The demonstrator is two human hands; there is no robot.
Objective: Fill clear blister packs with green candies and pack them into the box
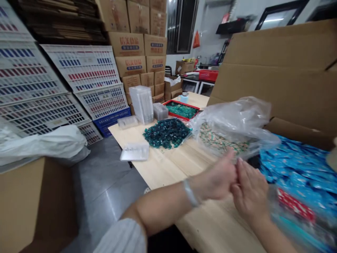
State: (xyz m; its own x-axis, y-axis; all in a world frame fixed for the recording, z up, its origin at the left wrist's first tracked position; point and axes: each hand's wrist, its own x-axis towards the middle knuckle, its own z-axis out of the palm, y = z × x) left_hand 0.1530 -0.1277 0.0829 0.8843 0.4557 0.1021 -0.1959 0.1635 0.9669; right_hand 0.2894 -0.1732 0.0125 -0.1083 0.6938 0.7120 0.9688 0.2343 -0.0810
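My left hand point(219, 177), with a pale band point(191, 192) at its wrist, is closed with the thumb up, over the wooden table point(168, 168). Against its fingertips rests my right hand point(251, 189), fingers drawn together. Whether anything is between them is hidden, and both are slightly blurred. Just beyond lies a clear plastic bag point(234, 114) of small green and orange-pink striped pieces point(219, 138). To its left is a heap of dark teal pieces point(167, 133). Blue printed packets point(297, 165) are piled at the right, with a red-and-white packet point(295, 204) nearer me.
Clear plastic trays point(141, 104) stand stacked at the table's far left; another tray point(134, 151) lies near the edge. Behind the heap is a red tray point(181, 109) of green pieces. A large cardboard box point(276, 77) rises at right. White crates point(86, 66) and cartons point(131, 44) line the left.
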